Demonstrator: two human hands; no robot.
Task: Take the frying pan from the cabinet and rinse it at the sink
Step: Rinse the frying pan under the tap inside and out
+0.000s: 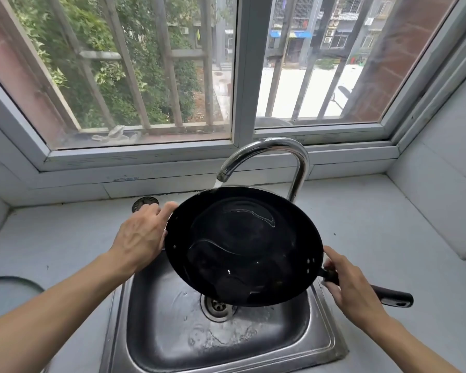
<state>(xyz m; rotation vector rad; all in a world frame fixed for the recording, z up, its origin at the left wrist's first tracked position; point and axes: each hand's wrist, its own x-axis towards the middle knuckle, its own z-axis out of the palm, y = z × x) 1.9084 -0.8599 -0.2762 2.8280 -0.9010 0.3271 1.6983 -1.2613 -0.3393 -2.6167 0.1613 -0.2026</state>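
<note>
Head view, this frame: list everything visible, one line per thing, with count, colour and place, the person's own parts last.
frying pan: one, black, held tilted over the sink, water pooled inside
pan handle: one, black, sticking out to the right
faucet: one, chrome, behind the pan, water running from its spout
sink: one, steel, wet, set into the counter
drain: one, metal, in the sink floor, partly under the pan
counter: one, pale grey, around the sink
window: one, white frame, barred outside
cloth: one, whitish, on the outer ledge
left hand: touches the pan's left rim
right hand: grip on the handle base
</note>
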